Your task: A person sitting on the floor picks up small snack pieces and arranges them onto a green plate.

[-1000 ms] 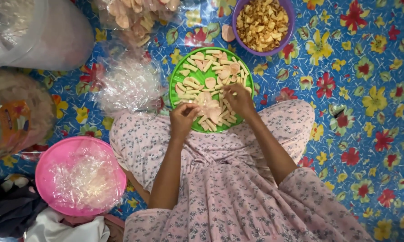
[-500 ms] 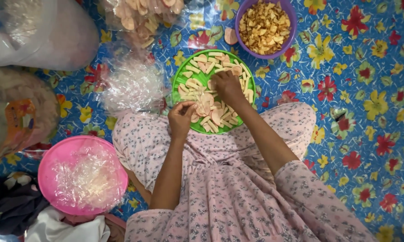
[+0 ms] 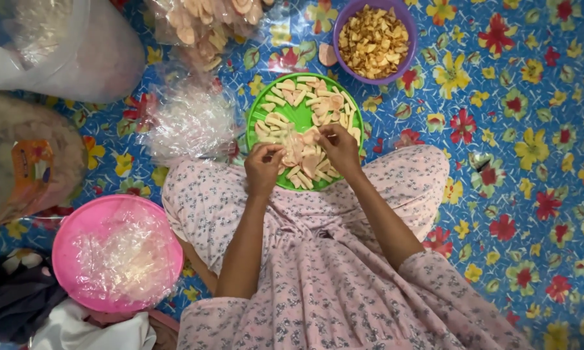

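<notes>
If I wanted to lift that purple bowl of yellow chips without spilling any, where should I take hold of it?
Probably by the rim of the purple bowl, coming from its right side, where the flowered mat lies bare. It stands upright and full, so keep it level. A loose pale cracker lies by its left edge and the green plate sits near its lower left, so those sides are crowded.

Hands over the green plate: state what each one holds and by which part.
Left hand and right hand together pinch a small clear bag of crackers by its sides, over the green plate.
</notes>
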